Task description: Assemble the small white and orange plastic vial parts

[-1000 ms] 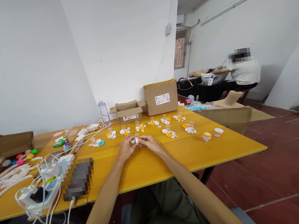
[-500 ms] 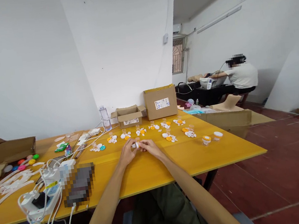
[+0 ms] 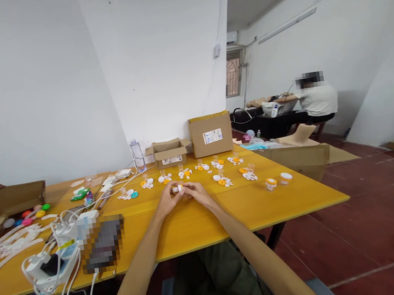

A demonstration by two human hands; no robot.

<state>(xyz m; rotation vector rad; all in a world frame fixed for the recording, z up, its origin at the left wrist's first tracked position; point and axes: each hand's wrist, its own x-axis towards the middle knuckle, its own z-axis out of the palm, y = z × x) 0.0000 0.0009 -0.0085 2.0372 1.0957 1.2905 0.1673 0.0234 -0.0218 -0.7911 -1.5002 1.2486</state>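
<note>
Between my two hands, over the middle of the table, is a small jar (image 3: 178, 188), pale with a white band. My left hand (image 3: 168, 200) is closed around its left side. The fingers of my right hand (image 3: 198, 194) grip it from the right. Fingers hide much of the jar, so its contents are unclear. Beyond my hands lie several small clusters of white and orange parts (image 3: 222, 180) with clear cups beside them. To the right stand two closed jars, one with an orange lid (image 3: 271, 182), the other with a white lid (image 3: 286, 176).
A small open carton (image 3: 169, 154) and a bigger cardboard box (image 3: 211, 134) stand at the wall beside a bottle (image 3: 137, 155). On the left are a power strip (image 3: 58, 267) with tangled cables and a box of coloured balls (image 3: 17, 199). Another person (image 3: 318, 101) sits far right.
My fingers have shifted slightly around the jar, and its white band has turned a little. Both hands stay in nearly the same place. The view has drifted slightly.
</note>
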